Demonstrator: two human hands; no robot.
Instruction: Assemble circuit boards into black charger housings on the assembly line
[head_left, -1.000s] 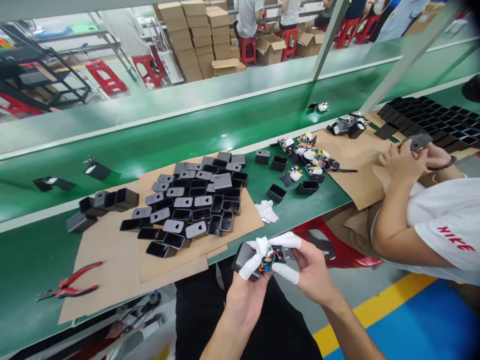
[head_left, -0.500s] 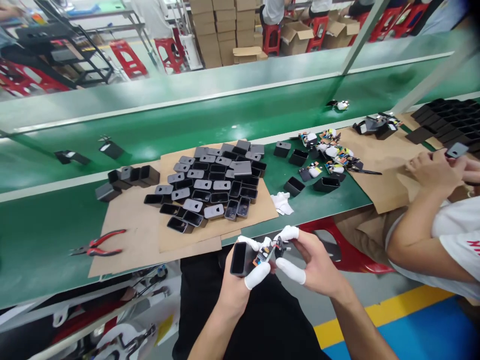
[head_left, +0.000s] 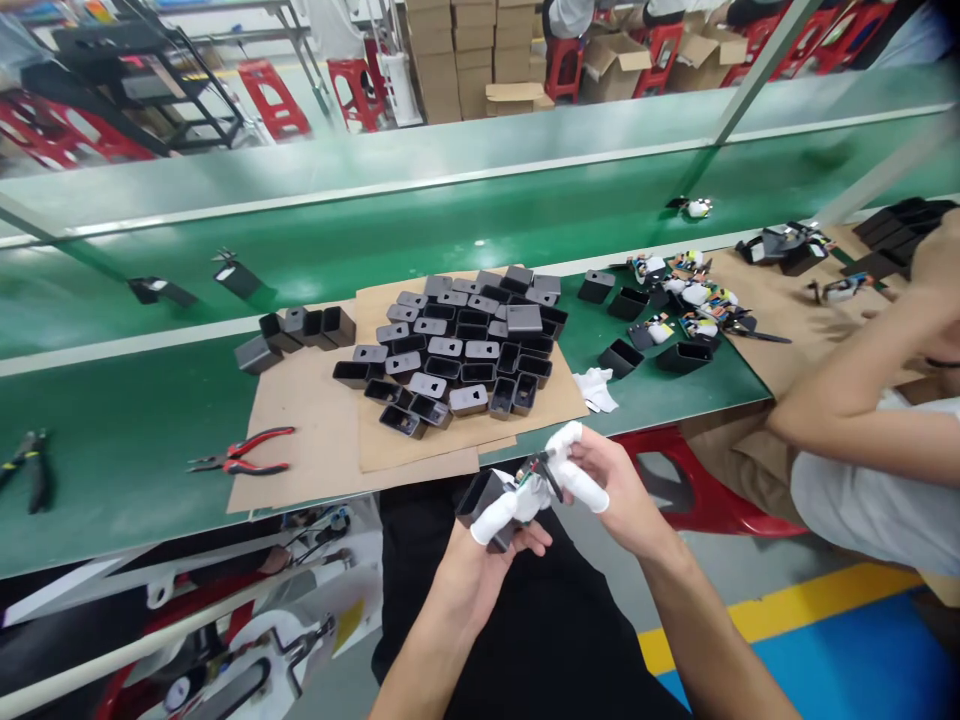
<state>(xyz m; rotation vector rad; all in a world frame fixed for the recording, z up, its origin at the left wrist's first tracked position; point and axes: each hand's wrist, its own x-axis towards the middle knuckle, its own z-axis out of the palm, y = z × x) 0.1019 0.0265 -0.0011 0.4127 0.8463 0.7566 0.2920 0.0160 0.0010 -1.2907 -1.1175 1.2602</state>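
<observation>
My left hand (head_left: 469, 575) is wrapped around an open-topped black plastic case (head_left: 474, 494), held tilted above my lap. White finger cots cover several fingertips on both hands. My right hand (head_left: 611, 490) pinches the black end piece of a small circuit board assembly (head_left: 532, 490) between thumb and fingers. White material and small parts show on the assembly, which lies against the left thumb beside the case. How far it reaches into the case is hidden by my fingers.
Many black cases (head_left: 469, 401) stand on cardboard (head_left: 390, 450) across the green bench. Red-handled pliers (head_left: 255, 452) lie left, another pair (head_left: 34, 470) farther left. A white cloth (head_left: 596, 388) and several circuit assemblies (head_left: 694, 295) lie right. A co-worker's arm (head_left: 855, 390) reaches in at right.
My left hand has turned the case, and the circuit assembly has tilted with my right hand. The view has shifted left, showing a second pair of pliers. The co-worker's arm has risen.
</observation>
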